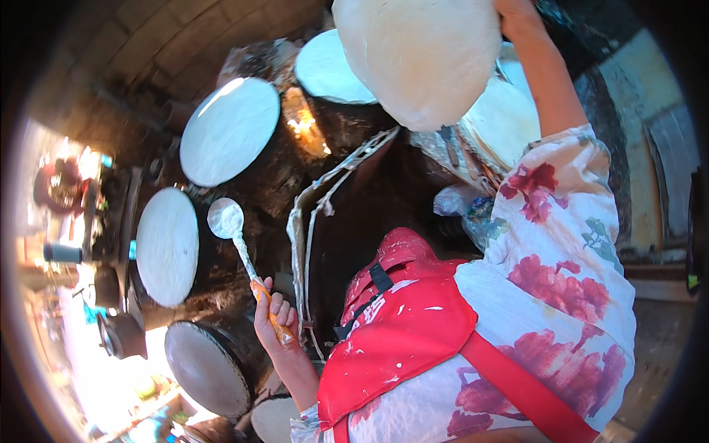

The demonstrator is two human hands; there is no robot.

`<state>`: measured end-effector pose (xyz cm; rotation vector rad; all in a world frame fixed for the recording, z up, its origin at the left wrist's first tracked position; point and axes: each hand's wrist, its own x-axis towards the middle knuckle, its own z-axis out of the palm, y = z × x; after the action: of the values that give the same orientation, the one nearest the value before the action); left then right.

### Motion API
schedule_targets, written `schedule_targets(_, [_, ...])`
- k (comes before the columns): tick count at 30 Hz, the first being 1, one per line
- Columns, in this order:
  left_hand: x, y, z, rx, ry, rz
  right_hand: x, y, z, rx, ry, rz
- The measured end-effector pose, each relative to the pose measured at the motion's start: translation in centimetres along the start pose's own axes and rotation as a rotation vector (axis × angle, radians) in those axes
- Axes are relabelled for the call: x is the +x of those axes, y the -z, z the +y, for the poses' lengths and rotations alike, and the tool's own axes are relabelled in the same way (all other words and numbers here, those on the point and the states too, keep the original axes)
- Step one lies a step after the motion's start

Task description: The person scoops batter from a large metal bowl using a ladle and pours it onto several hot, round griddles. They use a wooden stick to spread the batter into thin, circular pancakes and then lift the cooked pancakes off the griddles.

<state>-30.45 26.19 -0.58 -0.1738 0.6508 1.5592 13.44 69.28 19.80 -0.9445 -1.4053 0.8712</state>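
Note:
My left hand (277, 317) is closed round the orange handle of a ladle (226, 217) whose bowl is coated with white batter. At the top, my right hand (515, 16) grips the right edge of a large, pale round flatbread (424, 61), held up near the camera; some fingers are hidden. Behind it are a round pan covered in white batter (335, 66) and a stack of pale flatbreads (501, 119). Further round white surfaces lie to the left, one at the upper left (230, 132) and one at the middle left (167, 246).
A fire (303, 124) glows between the upper pans. A greyish round pan (206, 368) and part of another (275, 418) are at the lower left. A batter-smeared rim (299, 238) curves beside a dark hollow in front of me. Plastic bags (471, 210) lie near my right side.

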Motion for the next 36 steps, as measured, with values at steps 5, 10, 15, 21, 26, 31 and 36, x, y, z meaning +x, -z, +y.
schedule_targets(5, [3.5, -7.6, -3.4, 0.048, 0.066, 0.025, -1.2, 18.8, 1.3, 0.03, -0.049, 0.467])
schedule_targets(10, [6.9, -9.7, -6.3, 0.105, 0.088, 0.053, -11.3, 31.7, 13.3, 0.089, -0.41, 0.88])
schedule_targets(15, [8.4, -11.4, -9.1, 0.114, 0.147, 0.032, -23.7, 34.9, 23.8, 0.06, -0.665, 1.112])
schedule_targets(21, [8.6, -13.3, -12.4, 0.084, 0.169, 0.031, -26.7, 39.8, 29.5, -0.311, -0.892, 0.826])
schedule_targets(26, [8.1, -13.6, -14.9, -0.003, 0.089, 0.056, -22.8, 34.8, 22.8, -1.507, -0.766, 0.447])
schedule_targets(31, [6.3, -13.2, -15.0, -0.064, 0.016, 0.013, -18.9, 25.0, 21.0, -1.126, -0.491, 0.168])
schedule_targets(36, [1.9, -10.9, -15.6, -0.106, -0.134, -0.04, -20.4, 4.4, 21.3, -0.414, -0.52, -0.501])
